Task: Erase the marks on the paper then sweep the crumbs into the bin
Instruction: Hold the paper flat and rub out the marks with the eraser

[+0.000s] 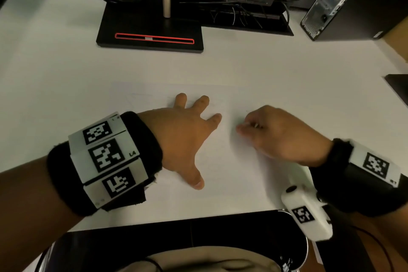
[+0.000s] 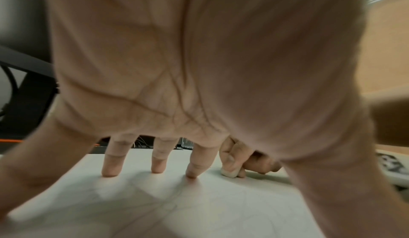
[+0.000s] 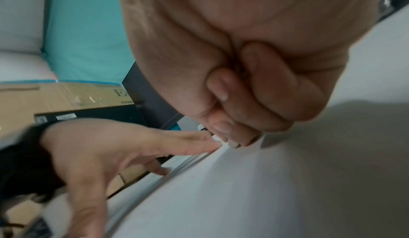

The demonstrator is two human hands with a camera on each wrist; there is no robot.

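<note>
A white sheet of paper (image 1: 223, 161) with faint pencil marks lies on the white desk, its edges hard to make out. My left hand (image 1: 187, 130) presses on the sheet with spread, straight fingers (image 2: 110, 168). To its right my right hand (image 1: 271, 132) has its fingers curled and pinches a small white eraser (image 2: 229, 172), whose tip touches the paper. The eraser (image 3: 233, 144) also shows under the fingertips in the right wrist view. Crumbs are too small to make out. No bin is in view.
A monitor on a black stand (image 1: 150, 33) sits at the back of the desk. A computer tower (image 1: 344, 2) stands at the back right, with cables behind the monitor. A black chair edge (image 1: 176, 238) lies below the desk front. A cardboard box (image 3: 55, 95) stands beside the desk.
</note>
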